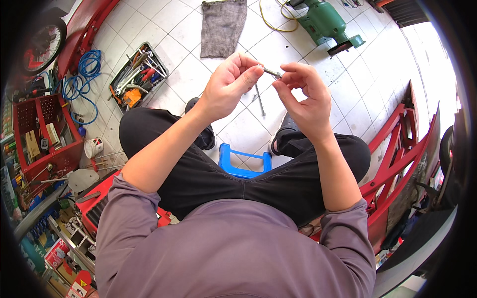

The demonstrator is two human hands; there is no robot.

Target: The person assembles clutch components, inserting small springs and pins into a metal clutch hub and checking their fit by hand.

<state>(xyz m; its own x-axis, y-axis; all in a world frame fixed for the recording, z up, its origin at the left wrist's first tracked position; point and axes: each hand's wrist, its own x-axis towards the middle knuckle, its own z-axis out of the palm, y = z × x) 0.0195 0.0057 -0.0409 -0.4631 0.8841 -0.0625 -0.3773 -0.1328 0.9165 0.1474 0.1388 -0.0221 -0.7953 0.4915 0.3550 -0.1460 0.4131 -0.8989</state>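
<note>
Between the thumb and forefinger of my left hand (229,84) is one end of a slim metal bolt (270,72), raised above the floor between my knees. A small nut-like piece (278,76) sits at its right end. Around that end my right hand (306,98) has its thumb and curled fingers apart; whether a fingertip touches the piece is too small to tell. Below the hands a thin metal rod (260,101) lies on the white tiles, its upper part near my left hand.
A black tray of hand tools (140,74) lies left, beside a blue hose (82,79) and red toolbox (47,134). Ahead are a grey cloth (222,28) and green bench grinder (325,22). A blue stool (243,173) shows between my legs; a red metal frame (397,164) stands right.
</note>
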